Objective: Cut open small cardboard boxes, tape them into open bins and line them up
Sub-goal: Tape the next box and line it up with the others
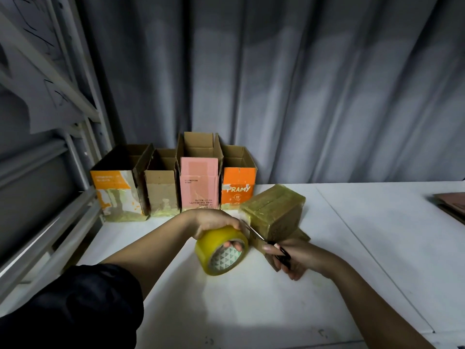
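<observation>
The left hand [214, 221] grips a yellow tape roll [222, 250], fingers through its core, and the right hand [299, 260] holds scissors [266, 241] against a tape-wrapped box [274, 212] lying mid-worktop [352, 248]. Four open bins [173, 182] stand in a row at the far left corner.

My left hand's fingertips [232, 245] vanish inside the tape roll [221, 250]. My right hand [297, 259] covers the scissors' handles [283, 255]; the blades, perhaps parted, blur just beyond my fingers.
</observation>
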